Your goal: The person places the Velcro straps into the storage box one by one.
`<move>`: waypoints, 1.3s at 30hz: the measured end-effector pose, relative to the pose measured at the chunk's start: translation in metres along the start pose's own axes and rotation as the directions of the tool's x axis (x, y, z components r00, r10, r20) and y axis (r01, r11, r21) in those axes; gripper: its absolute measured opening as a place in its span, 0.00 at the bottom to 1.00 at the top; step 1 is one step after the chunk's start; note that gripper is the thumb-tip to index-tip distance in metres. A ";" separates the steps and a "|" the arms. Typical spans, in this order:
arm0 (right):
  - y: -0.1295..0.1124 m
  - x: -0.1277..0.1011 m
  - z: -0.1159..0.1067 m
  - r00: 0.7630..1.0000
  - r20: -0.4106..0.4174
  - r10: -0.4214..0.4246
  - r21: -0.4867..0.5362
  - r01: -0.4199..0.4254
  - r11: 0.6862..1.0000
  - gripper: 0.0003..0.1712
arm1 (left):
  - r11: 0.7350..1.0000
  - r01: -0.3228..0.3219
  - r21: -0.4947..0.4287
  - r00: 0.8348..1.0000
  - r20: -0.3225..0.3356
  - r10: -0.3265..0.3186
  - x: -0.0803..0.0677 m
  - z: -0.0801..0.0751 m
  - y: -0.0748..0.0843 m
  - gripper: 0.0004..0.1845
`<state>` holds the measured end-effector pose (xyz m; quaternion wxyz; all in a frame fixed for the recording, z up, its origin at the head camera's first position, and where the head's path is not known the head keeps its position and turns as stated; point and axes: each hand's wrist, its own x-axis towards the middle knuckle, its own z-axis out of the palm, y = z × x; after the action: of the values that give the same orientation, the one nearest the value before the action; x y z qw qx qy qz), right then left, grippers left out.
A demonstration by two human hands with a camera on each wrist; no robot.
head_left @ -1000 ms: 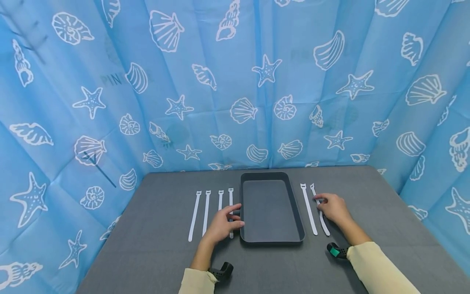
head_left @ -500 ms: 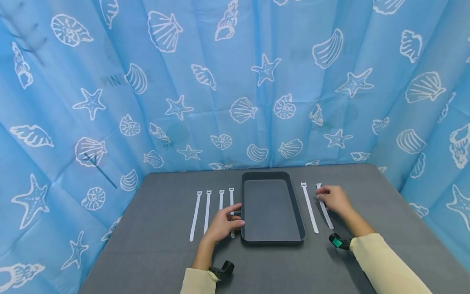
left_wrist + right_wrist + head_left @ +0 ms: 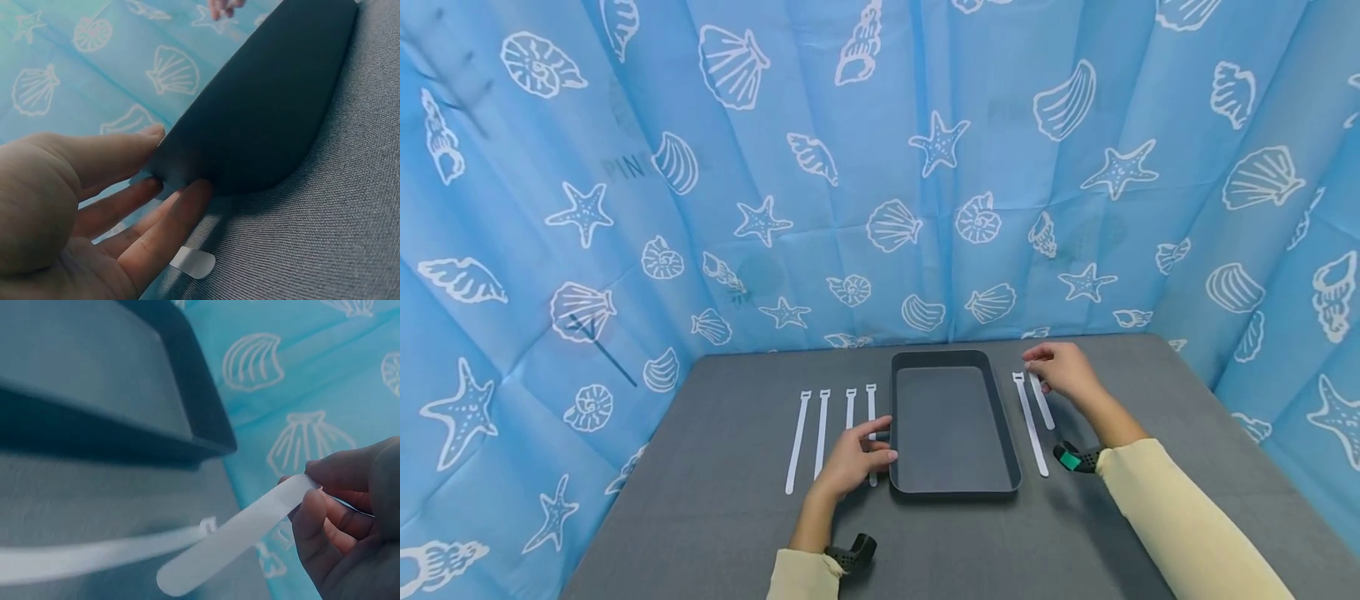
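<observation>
A dark grey rectangular tray (image 3: 955,433) lies on the table, its raised walls showing in all views. My left hand (image 3: 850,457) holds its left side, thumb at the rim (image 3: 164,139) and other fingers against the outer wall. My right hand (image 3: 1063,371), beyond the tray's right side, pinches a white cable strap (image 3: 240,534) by its upper end, hidden in the fingers; the rounded tail hangs down. Beside it, another white strap (image 3: 1032,429) with a slotted head lies flat, parallel to the tray's right wall.
Several more white straps (image 3: 797,442) lie in a row left of the tray, partly covered by my left hand. The grey cloth-covered table (image 3: 715,500) ends at a blue shell-print curtain (image 3: 820,208) behind it.
My right hand has lifted its strap and moved away from me, then leftward toward the other strap; the tail has straightened. My left hand stays at the tray's side.
</observation>
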<state>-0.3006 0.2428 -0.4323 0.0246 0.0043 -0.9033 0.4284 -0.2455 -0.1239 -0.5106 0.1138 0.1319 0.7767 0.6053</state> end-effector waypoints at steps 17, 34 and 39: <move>-0.046 0.011 0.038 0.997 0.080 0.000 0.197 -0.016 0.980 0.16 | 1.000 0.001 -0.031 1.000 -0.007 -0.001 -0.003 0.000 -0.001 0.32; -0.048 0.013 0.088 0.976 0.196 0.091 0.401 -0.164 0.901 0.16 | 0.997 -0.006 -0.073 1.000 0.004 0.007 -0.002 0.000 -0.002 0.32; -0.043 0.015 0.104 0.973 0.212 0.091 0.424 -0.175 0.889 0.18 | 0.997 -0.004 -0.076 1.000 0.003 0.004 -0.002 0.000 -0.003 0.32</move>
<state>-0.3187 0.1357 -0.4641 -0.0912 -0.0122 -0.7795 0.6196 -0.2443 -0.1252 -0.5134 0.1187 0.1298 0.7526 0.6346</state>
